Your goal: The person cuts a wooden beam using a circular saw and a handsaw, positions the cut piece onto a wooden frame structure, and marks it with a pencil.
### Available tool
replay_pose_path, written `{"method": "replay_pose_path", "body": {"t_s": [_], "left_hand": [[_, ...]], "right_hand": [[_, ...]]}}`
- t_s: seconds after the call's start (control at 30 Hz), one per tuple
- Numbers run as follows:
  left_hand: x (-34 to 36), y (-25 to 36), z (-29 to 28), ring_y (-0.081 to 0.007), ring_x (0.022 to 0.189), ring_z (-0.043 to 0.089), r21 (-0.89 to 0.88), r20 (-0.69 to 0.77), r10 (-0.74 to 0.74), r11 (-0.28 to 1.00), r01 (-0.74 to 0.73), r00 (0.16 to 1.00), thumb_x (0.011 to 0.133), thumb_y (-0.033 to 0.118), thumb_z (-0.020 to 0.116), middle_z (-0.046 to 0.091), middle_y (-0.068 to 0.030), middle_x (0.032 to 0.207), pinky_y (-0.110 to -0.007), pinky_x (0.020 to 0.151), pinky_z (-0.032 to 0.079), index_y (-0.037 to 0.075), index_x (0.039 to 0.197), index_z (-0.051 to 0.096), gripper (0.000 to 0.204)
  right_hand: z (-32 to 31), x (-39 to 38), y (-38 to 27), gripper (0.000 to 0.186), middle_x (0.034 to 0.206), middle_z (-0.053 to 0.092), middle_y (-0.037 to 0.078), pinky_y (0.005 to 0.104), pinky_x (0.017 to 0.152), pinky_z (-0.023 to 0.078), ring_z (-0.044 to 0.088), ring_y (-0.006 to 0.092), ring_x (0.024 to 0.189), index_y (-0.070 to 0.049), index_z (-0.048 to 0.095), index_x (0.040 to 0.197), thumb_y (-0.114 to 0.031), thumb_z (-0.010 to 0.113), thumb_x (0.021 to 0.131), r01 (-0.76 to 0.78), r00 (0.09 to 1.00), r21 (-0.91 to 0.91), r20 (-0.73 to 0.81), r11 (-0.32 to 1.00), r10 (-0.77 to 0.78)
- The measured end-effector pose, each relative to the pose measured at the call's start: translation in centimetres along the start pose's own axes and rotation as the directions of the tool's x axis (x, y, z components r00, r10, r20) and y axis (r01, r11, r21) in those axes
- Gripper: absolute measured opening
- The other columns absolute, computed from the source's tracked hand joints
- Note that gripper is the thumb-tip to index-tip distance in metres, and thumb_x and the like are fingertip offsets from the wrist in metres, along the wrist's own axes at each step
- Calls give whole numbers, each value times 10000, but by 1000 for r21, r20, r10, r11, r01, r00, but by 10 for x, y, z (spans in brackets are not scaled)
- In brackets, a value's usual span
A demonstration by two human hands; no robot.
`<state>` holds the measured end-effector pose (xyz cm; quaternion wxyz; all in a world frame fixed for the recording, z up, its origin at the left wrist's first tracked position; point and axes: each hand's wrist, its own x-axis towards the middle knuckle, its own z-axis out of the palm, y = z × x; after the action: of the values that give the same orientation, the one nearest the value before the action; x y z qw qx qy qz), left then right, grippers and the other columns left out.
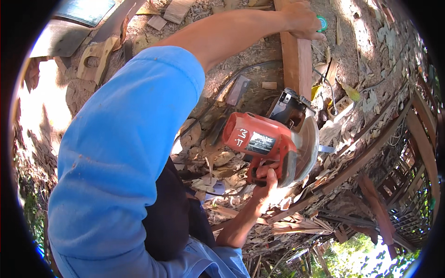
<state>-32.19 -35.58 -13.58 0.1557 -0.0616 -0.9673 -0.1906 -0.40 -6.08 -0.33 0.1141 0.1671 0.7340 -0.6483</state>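
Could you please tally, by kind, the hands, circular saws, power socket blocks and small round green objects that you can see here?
Hands: 2 (left hand, right hand)
Circular saw: 1
Power socket block: 1
Small round green object: 1
Total: 5

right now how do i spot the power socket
Find the red saw in the right hand. Up and right of it in the picture, the power socket lies on the ground. It's the pale block with a dark cord running in, unlike the yellowish leaf alongside.
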Motion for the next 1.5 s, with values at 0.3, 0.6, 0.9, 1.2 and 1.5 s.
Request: {"method": "replay_pose_path", "body": {"t_s": [0.3, 0.6, 0.9, 1.2, 1.5], "left_hand": [[-1, 0, 8, -322, 742, 714, 21, -39, 6, 1000, -5, 999, 902, 606, 534, 737, -134, 765, -523, 802, 510, 124, 737, 774, 563], [0, -5, 6, -340, 818, 716, -47, -5, 26, 999, -26, 1000, 945, 587, 490, 740, -157, 825, -498, 803, 524, 108, 773, 756, 574], [6, -10, 7, -375, 918, 716, -67, 127, 60, 996, -52, 990, 983, 677, 390, 747, -167, 945, -479, 887, 531, 113, 946, 740, 665], [7, -9, 11, -375, 933, 719, -78, 116, 48, 996, -40, 992, 972, 701, 396, 747, -179, 968, -484, 878, 542, 106, 957, 743, 689], [7, -10, 8, -384, 953, 714, -118, 125, 48, 992, -33, 991, 962, 709, 413, 745, -188, 980, -490, 887, 538, 105, 971, 744, 689]], "right_hand": [[0, -1, 13, 272, 702, 555, 54, 256, 588, 401, 508, 133, 623, 23, 581, 963, -163, 678, 790, -35, 999, 20, -1, 999, 35], [1, 4, 12, 348, 733, 564, 56, 249, 603, 410, 524, 127, 650, 8, 566, 996, -243, 702, 797, 7, 999, -8, 43, 1000, -7], [7, 4, 12, 357, 696, 566, 75, 265, 604, 426, 523, 153, 643, 15, 544, 995, -260, 686, 817, 50, 999, -9, 21, 999, -49], [-8, 13, 19, 352, 680, 566, 87, 309, 649, 456, 530, 165, 643, 20, 527, 996, -256, 657, 822, -14, 994, 33, 104, 999, 11], [-1, 15, 18, 212, 701, 462, 33, 323, 649, 413, 433, 147, 654, -33, 495, 1067, -161, 565, 914, 80, 988, 5, 132, 997, -80]]}}
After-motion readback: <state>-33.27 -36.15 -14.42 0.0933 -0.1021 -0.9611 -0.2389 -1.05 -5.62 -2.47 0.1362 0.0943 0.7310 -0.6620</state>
